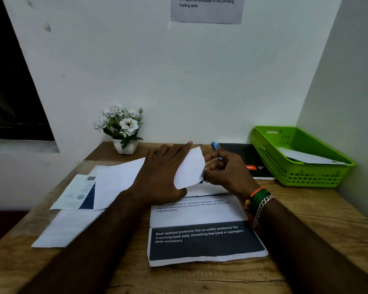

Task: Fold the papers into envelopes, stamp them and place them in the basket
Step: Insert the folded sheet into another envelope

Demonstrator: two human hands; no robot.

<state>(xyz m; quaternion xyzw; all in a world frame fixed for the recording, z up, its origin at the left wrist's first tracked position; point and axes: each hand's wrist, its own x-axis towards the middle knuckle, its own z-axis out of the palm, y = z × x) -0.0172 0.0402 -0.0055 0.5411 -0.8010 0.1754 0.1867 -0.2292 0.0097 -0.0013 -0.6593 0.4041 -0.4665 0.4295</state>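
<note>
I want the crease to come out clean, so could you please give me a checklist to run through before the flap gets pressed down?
1. Left hand lies on the sheet: ok.
2. Right hand pinches the flap: ok.
3. Flap is lifted and bent over, not yet flat: ok.
4. Flap edges line up with the sheet: cannot tell, hands hide them.
5. Basket has room beside the paper inside: ok.
6. Stamp within reach: cannot tell, none seen.

A small office desk corner: wooden desk (306, 219), printed instruction sheet (206, 9) on the wall, notebook (244, 158), green basket (302, 175).
</note>
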